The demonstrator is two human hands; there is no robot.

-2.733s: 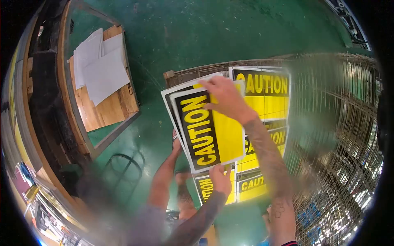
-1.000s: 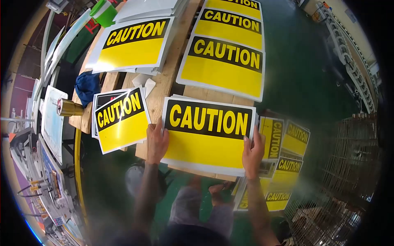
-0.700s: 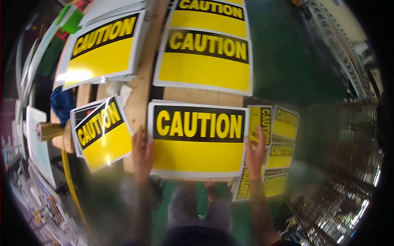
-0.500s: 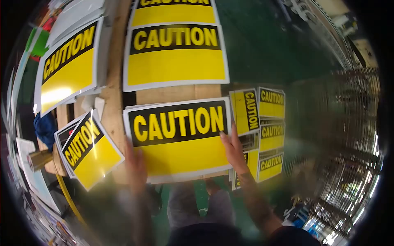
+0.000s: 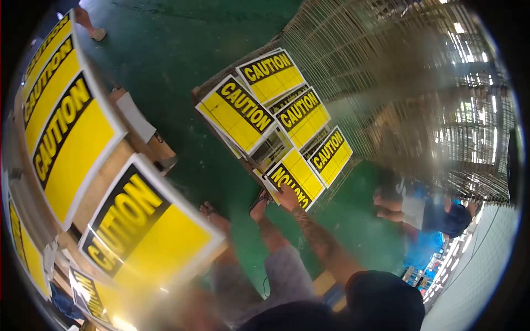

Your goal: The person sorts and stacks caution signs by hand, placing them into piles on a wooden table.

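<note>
My right hand (image 5: 288, 197) is at the near left edge of a yellow and black caution sign (image 5: 298, 179), its fingers closed on that edge. This sign lies turned at the near end of a group of caution signs (image 5: 302, 117) on a low support. My left hand (image 5: 193, 302) is a smeared shape at the bottom, beside a large caution sign (image 5: 160, 226) on the wooden table; its fingers cannot be made out.
More caution signs (image 5: 72, 149) lie on the table at the left. A white panel (image 5: 135, 117) stands beyond it. Slatted racks (image 5: 375, 60) line the right side. Another person (image 5: 436, 212) is at the right, and a person's leg (image 5: 85, 19) shows at the top left.
The view has swung right. My right hand has left the large sign on the table and moved to the group of signs on the right. My left hand has moved down and is blurred.
</note>
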